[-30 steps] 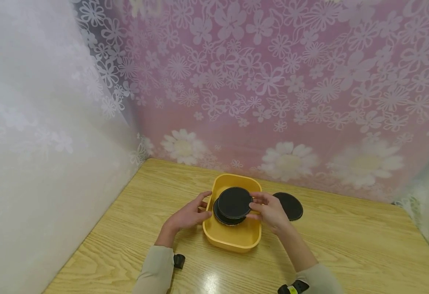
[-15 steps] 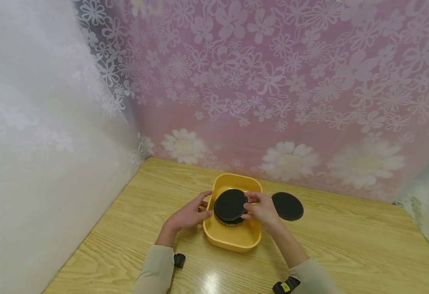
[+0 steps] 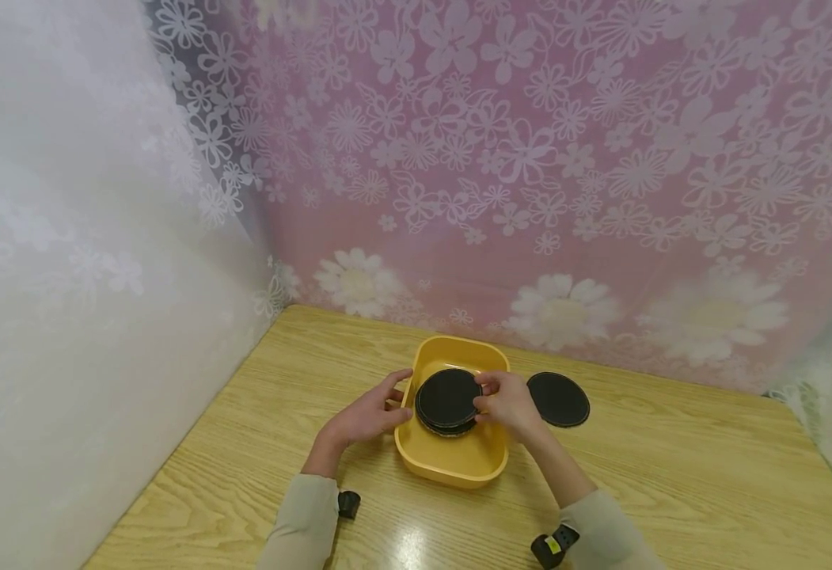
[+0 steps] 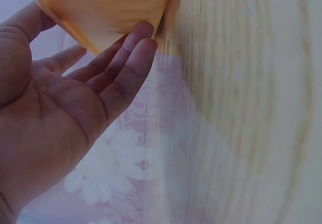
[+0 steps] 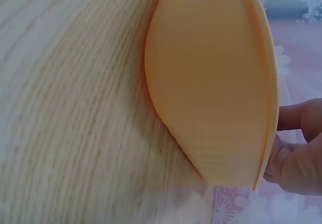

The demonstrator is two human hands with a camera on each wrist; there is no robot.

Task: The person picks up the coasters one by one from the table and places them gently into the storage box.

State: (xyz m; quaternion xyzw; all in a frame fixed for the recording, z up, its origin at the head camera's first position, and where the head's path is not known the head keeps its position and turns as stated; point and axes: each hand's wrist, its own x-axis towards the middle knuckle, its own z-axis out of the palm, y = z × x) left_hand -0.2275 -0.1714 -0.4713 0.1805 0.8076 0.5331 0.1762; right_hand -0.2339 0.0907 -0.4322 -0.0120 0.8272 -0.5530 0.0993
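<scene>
A yellow rectangular tub (image 3: pixel 451 475) stands on the table with a stack of round black coasters (image 3: pixel 447 398) inside it. My right hand (image 3: pixel 511 405) reaches over the tub's right rim and pinches the top coaster by its right edge, level with the stack. In the right wrist view, the tub's outer wall (image 5: pixel 211 78) hides the coasters and part of that hand. My left hand (image 3: pixel 364 413) rests against the tub's left side. Its fingers (image 4: pixel 133 65) are extended and touch the outer wall in the left wrist view.
Another round black coaster (image 3: pixel 559 400) lies flat on the wooden table (image 3: pixel 679 467), just right of the tub. A pink flowered cloth (image 3: pixel 458 198) hangs behind the table's back edge, and a pale cloth (image 3: pixel 88 317) hangs along the left.
My right hand has moved left and lowered its coaster, which now lines up over the ones beneath. The left hand and the tub have stayed put.
</scene>
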